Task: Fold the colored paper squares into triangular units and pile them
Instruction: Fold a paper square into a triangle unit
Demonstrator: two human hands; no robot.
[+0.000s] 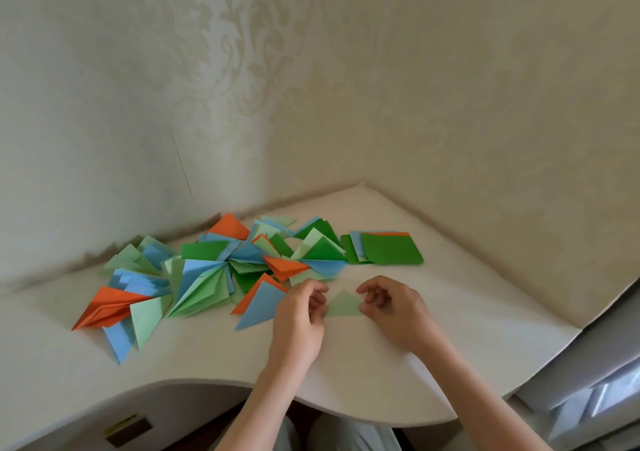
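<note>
Both hands, left hand (300,315) and right hand (393,308), pinch the light green triangle (343,305) lying between their curled fingers (320,303)

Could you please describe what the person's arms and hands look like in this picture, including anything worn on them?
Both forearms are bare up to the frame's bottom edge: no sleeves show. The left hand and right hand wear no gloves, and no rings, watch or bracelets are visible. Fingernails look short, without noticeable polish.

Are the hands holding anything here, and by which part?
The light green paper triangle lying on the white table: left hand pinches its left corner, right hand its right corner.
</note>
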